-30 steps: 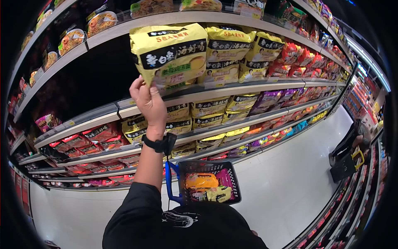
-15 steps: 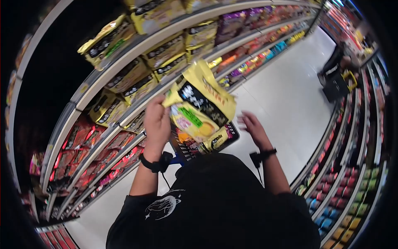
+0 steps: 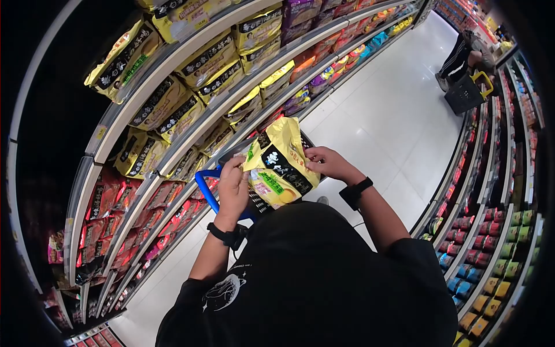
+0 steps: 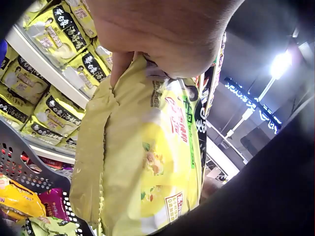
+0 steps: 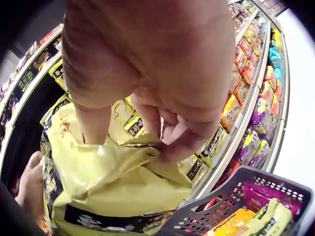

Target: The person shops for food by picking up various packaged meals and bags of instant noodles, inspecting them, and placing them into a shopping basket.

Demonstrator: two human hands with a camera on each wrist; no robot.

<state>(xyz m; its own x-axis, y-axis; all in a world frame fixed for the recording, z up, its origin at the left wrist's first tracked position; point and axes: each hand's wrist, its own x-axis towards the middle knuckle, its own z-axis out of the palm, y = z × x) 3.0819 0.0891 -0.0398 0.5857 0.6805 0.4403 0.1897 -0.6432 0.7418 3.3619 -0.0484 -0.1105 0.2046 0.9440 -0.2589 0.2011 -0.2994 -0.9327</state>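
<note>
A yellow multipack bag of instant noodles (image 3: 283, 173), with a black label band, is held up between both hands over the shopping basket. My left hand (image 3: 233, 188) grips its left edge; in the left wrist view the fingers (image 4: 120, 69) go behind the crimped yellow wrapper. On the opposite side my right hand (image 3: 334, 164) pinches the bag, and the right wrist view shows wrapper folds bunched at the fingertips (image 5: 170, 147). The dark grey basket (image 5: 275, 178) has a blue handle (image 3: 205, 188). Inside it lie an orange pack (image 4: 19, 196), a purple pack (image 4: 54, 202) and a yellow-green pack (image 5: 268, 221).
Shelves of yellow noodle bags (image 3: 211, 58) and red packs (image 3: 107, 202) run along the left. Another shelf (image 3: 485, 248) with small colourful packs stands on the right. Down the white-tiled aisle (image 3: 376, 115), a person (image 3: 462, 58) is beside a black basket (image 3: 465, 95) with a yellow handle.
The left hand has brought the noodle bag down from the upper shelf to above the basket. The right hand has come into view and taken hold of the bag's right side.
</note>
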